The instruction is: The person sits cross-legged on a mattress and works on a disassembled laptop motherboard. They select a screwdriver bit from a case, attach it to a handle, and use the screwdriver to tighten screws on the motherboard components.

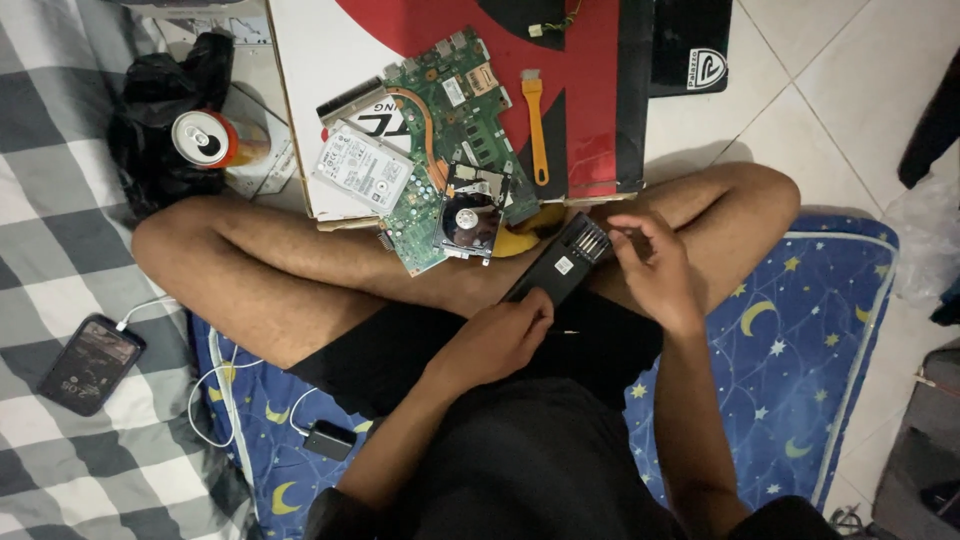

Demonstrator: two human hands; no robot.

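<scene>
I sit cross-legged. My left hand (500,338) grips the near end of a long black case (556,262) that holds a row of screwdriver bits. My right hand (655,265) is at the case's far open end, its fingers pinched over the bits; whether it holds one I cannot tell. Just beyond my shins lie an opened hard drive (470,215) with its platter showing, a green circuit board (450,110) and a closed hard drive (362,167), all on a red, white and black cardboard box (590,90).
An orange-handled brush (536,125) lies on the box. A drink can (205,138) stands by a black bag at the left. A phone (90,363) on a white cable rests on the checked blanket. A small black charger (328,438) lies on the blue star-patterned mat.
</scene>
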